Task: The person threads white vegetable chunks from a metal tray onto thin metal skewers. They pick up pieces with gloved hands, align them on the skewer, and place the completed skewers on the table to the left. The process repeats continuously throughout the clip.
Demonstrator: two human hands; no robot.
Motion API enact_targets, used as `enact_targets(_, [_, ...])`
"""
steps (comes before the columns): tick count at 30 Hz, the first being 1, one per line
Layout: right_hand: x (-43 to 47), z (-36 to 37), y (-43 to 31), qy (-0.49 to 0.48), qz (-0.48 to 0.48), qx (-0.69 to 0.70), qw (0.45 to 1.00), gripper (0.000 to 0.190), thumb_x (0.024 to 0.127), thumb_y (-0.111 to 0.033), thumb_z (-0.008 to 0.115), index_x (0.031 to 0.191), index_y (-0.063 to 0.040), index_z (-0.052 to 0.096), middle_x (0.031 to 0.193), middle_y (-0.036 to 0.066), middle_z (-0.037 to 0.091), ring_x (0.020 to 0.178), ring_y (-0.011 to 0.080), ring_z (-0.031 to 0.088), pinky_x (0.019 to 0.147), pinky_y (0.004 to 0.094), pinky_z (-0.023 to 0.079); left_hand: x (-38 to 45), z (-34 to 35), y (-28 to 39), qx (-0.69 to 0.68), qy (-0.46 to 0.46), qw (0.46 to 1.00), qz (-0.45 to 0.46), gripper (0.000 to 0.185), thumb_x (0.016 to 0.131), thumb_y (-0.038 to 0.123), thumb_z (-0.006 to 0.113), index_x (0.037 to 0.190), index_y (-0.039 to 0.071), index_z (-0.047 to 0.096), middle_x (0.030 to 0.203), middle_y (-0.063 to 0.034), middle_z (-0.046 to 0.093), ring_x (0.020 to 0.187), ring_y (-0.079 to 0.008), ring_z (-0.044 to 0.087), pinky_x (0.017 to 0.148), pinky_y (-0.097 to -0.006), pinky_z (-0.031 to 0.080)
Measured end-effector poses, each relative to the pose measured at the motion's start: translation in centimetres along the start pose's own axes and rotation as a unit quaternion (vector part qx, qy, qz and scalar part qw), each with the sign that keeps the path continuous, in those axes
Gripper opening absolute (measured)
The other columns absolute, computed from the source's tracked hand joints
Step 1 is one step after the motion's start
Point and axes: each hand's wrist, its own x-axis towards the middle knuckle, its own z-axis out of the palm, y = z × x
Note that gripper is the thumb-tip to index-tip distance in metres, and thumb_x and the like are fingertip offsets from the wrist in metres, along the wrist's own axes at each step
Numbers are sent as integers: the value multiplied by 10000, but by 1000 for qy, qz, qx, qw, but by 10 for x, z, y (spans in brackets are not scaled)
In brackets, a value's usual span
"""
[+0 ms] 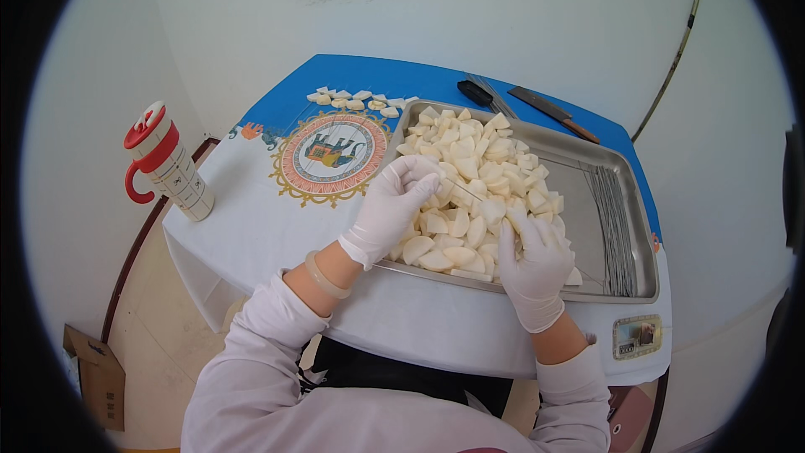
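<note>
My gloved left hand (pixel 391 204) pinches a thin metal skewer (pixel 466 191) between thumb and fingers. Its far end meets a pale cut vegetable piece (pixel 493 210), held at the fingertips of my gloved right hand (pixel 538 258). Whether the point has entered the piece cannot be made out. Both hands are above a shallow metal tray (pixel 553 167). Under them, a heap of white vegetable chunks (pixel 462 151), wedges and half-rounds, fills the tray's left and middle. A bundle of metal skewers (pixel 613 233) lies along the tray's right side.
Behind the tray lie a cleaver (pixel 546 107), a black object (pixel 475 93) and more skewers (pixel 497 97). Skewered white pieces (pixel 358 100) rest at the table's back left. A red-and-white handled tumbler (pixel 170 163) stands left; a phone in a clear case (pixel 637 337) lies front right.
</note>
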Motion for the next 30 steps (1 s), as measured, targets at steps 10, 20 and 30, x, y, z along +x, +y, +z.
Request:
enact_targets(10, [2,-1,-3,-23,13,30,999,153,812,-132,766,960,-100,755,796,27,664,681,221,623,596,318,502,-2,3,10,4,-25,998,-51,225,968,84,686,1160,30,583,979,7,673,916,-53,633,878,-213,496])
enact_targets(20, [-9,8,-8,-85,148,204,964,119,881,-97,721,992,-57,741,867,110,712,765,286,695,683,353,541,-14,17,0,7,-61,994,-87,178,976,120,694,1115,42,616,1063,19,663,977,-51,595,893,-226,483])
enact_targets(30, [-19,18,-7,-117,214,312,918,166,939,-111,684,1076,-23,717,811,145,695,683,241,670,644,327,519,-16,18,-11,-21,-102,993,-59,119,1009,163,651,1030,50,682,1236,-24,626,1035,-66,560,941,-252,458])
